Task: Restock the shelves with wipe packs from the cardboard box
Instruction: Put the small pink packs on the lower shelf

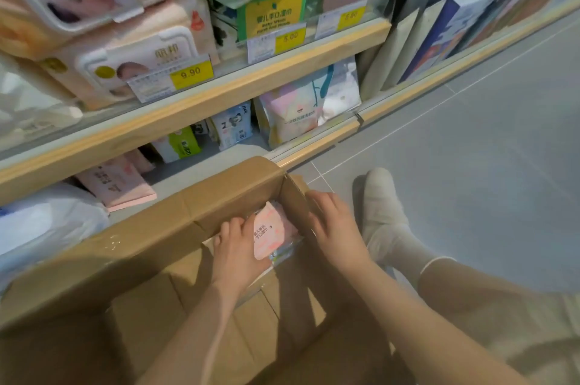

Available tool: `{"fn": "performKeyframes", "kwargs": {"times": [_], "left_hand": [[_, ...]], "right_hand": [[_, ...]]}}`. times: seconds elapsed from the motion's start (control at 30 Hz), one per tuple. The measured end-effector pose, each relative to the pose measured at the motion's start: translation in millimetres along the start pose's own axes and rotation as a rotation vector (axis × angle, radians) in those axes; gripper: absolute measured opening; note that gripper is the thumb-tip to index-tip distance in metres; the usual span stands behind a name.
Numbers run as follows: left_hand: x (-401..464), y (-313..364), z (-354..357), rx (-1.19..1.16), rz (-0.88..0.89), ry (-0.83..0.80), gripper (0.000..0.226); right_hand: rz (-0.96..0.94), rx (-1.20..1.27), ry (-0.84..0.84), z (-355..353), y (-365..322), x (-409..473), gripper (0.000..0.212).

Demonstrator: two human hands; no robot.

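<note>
both arms are reaching down into the box (175, 227). the left hand (233, 248) is curling its grip around a pink pack (270, 234) at the box's far right corner. the right hand (332, 224), just right of it, is resting flat-fingered on the box wall, holding nothing. more packs are lying under the gripped one.
</note>
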State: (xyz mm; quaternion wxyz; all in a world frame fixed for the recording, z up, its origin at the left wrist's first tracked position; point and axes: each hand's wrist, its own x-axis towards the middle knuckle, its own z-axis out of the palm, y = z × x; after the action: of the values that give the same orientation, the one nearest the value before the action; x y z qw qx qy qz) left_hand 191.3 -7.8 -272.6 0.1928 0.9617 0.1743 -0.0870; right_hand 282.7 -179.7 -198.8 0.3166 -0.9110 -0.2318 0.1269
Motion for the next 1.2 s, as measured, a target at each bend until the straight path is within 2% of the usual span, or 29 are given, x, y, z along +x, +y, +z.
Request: {"fn": "performKeyframes", "kwargs": {"times": [0.17, 0.27, 0.33, 0.4, 0.5, 0.6, 0.7, 0.8, 0.9, 1.07, 1.2], "left_hand": [[-45.3, -25.1, -23.9, 0.012, -0.009, 0.052, 0.084], [-75.7, -48.1, -39.6, -0.022, -0.099, 0.065, 0.084], [-95.3, -65.2, -45.9, -0.056, -0.147, 0.104, 0.083], [-110.9, -82.1, -46.0, -0.098, -0.154, 0.146, 0.081], [-125.9, -100.1, -47.4, -0.080, -0.201, 0.128, 0.082], [-130.3, -112.1, -49.8, -0.069, -0.290, 0.049, 0.085], [-133.3, -125.1, -40.4, -0.029, -0.267, 0.051, 0.086], [-132.8, -134.4, -32.2, -0.014, -0.236, 0.061, 0.086], [-131.5, -135.6, -32.4, -0.021, -0.213, 0.040, 0.085], [-129.3, -123.5, -49.6, -0.006, -0.162, 0.117, 0.084], [-135.9, -116.9, -69.9, 0.025, -0.126, 0.190, 0.080]], "right_hand": [[-0.033, -0.049, 0.012, -8.8, -2.5, -1.5, 0.035], [-0.207, -0.179, 0.074, -7.8, -15.4, -11.9, 0.033], [-0.334, -0.206, 0.029, 2.9, -26.1, -20.7, 0.030], [-0.379, -0.217, -0.090, 22.3, -32.4, -28.3, 0.030], [-0.287, -0.197, -0.282, 52.7, -33.4, -23.9, 0.038], [-0.158, -0.210, -0.389, 81.0, -29.7, 0.8, 0.055], [-0.083, -0.336, -0.546, 104.1, -26.7, 26.3, 0.078], [-0.044, -0.429, -0.658, 114.8, -28.7, 42.2, 0.085], [-0.061, -0.462, -0.644, 118.5, -32.3, 47.8, 0.080], [-0.095, -0.608, -0.483, 97.0, -45.2, 47.1, 0.041], [-0.087, -0.503, -0.463, 66.8, -60.4, 38.1, 0.028]]}}
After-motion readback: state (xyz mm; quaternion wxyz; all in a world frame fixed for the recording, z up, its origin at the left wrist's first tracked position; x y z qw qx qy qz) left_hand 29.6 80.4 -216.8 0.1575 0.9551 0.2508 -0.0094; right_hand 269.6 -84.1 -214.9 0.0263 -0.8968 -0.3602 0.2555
